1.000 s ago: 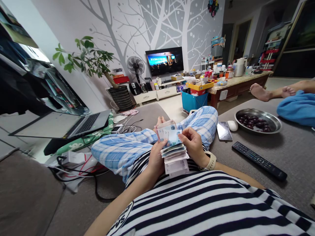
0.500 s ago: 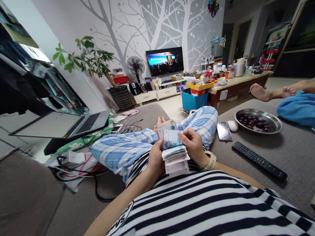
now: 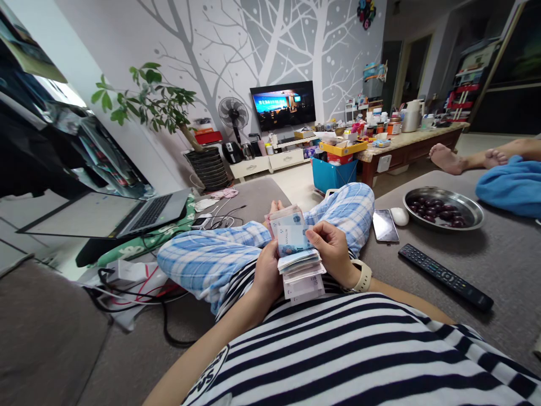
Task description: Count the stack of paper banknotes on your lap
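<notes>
A folded stack of banknotes (image 3: 291,239) is held over my lap, its upper notes blue and pinkish, its lower ends fanned down toward my striped shirt. My left hand (image 3: 268,265) is closed round the left side of the stack, thumb on top. At the right edge, my right hand (image 3: 332,248) pinches a blue note between thumb and fingers; the fingertips behind the notes are hidden. A pale watch (image 3: 362,276) is on my right wrist. My crossed legs in blue plaid trousers (image 3: 207,256) lie around the notes.
On the sofa to the right are a phone (image 3: 385,225), a white mouse (image 3: 399,216), a remote control (image 3: 445,277) and a metal bowl (image 3: 477,217) of dark round fruit. Another person's feet (image 3: 448,159) rest beyond. An open laptop (image 3: 154,214) and tangled cables (image 3: 164,316) are at left.
The top note between my hands has shifted slightly, so a different part of its blue print shows. Both hands stay in nearly the same place.
</notes>
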Demonstrator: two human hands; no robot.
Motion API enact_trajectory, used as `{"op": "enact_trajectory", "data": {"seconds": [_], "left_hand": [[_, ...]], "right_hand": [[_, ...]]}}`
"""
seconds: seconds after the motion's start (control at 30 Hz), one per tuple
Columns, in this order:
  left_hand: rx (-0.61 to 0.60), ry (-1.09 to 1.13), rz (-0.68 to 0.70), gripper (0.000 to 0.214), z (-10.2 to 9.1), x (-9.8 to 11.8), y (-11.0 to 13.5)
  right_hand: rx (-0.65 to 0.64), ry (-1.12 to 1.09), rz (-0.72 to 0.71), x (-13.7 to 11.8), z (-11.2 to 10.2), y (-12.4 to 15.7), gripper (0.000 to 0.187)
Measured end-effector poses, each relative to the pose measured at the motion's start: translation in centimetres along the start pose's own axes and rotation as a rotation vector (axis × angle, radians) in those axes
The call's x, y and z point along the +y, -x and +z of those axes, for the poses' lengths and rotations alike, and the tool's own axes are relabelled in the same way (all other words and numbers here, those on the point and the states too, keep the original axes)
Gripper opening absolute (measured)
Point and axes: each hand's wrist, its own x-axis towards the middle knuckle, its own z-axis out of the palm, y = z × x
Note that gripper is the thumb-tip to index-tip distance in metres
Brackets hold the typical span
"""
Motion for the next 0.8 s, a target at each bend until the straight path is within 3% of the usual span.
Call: {"op": "enact_trajectory", "data": {"seconds": [0.5,0.8], "left_hand": [[-0.002,0.045,-0.020,0.018,0.08,-0.20,-0.48],[-0.009,-0.030,0.033,0.020,-0.09,-0.07,-0.19]], "right_hand": [[-0.020,-0.032,-0.003,-0.44,0.07,0.06,0.029],[-0.047,-0.036,-0.028,-0.45,-0.03,0.19,0.037]]}}
